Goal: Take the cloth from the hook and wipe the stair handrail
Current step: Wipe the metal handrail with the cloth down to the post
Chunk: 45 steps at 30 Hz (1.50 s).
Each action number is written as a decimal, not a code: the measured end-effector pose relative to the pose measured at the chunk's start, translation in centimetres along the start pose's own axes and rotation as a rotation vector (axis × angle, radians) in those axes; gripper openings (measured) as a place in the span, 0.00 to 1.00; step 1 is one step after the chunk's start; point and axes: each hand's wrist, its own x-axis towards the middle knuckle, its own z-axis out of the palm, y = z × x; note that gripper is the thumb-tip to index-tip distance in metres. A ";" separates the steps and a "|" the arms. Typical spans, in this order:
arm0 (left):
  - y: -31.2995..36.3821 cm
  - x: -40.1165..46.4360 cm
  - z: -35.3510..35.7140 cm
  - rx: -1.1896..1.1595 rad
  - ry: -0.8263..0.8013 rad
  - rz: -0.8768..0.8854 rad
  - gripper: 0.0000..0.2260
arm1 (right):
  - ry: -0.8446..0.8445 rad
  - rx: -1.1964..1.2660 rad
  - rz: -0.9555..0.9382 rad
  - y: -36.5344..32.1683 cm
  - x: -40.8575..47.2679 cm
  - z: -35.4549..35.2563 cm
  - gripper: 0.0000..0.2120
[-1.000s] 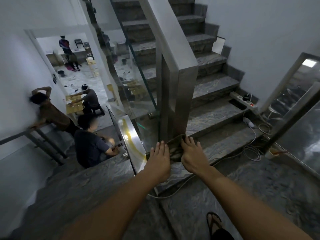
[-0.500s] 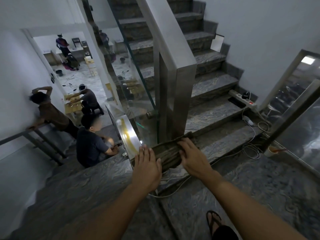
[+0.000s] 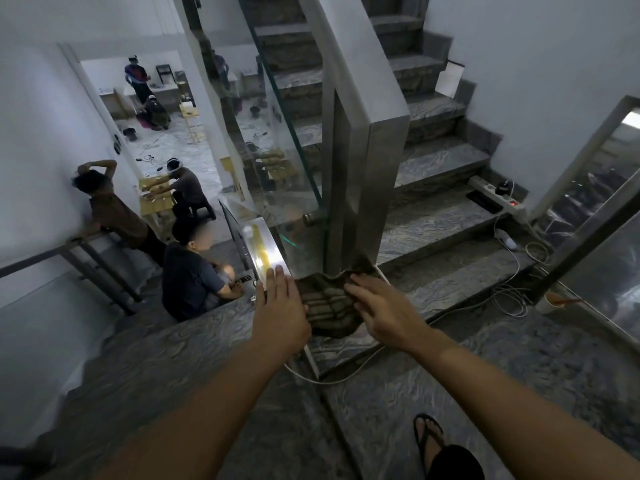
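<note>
A dark olive striped cloth (image 3: 327, 303) lies spread between my two hands, at the top of the shiny lower steel handrail (image 3: 258, 251) where it meets the landing. My left hand (image 3: 281, 311) holds the cloth's left edge, fingers stretched forward over the rail end. My right hand (image 3: 381, 311) presses on the cloth's right side with fingers spread. The upper handrail (image 3: 356, 60), a broad steel bar, rises to the back and ends on a steel post (image 3: 367, 188) just beyond the cloth. No hook is in view.
A glass panel (image 3: 277, 150) runs under the upper rail. Marble steps (image 3: 436, 220) climb at the right, with a power strip (image 3: 498, 199) and white cables (image 3: 509, 292). A person in a dark shirt (image 3: 194, 275) sits on the lower stairs; others are below. My sandalled foot (image 3: 429, 441) stands on the landing.
The cloth went from bunched between my hands to spread wide. Both hands moved apart and drew back toward me, away from the post's base.
</note>
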 end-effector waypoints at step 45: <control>-11.8 15.5 -1.9 0.053 -0.076 0.373 0.26 | -0.327 -0.186 -0.083 -11.6 6.6 4.7 0.33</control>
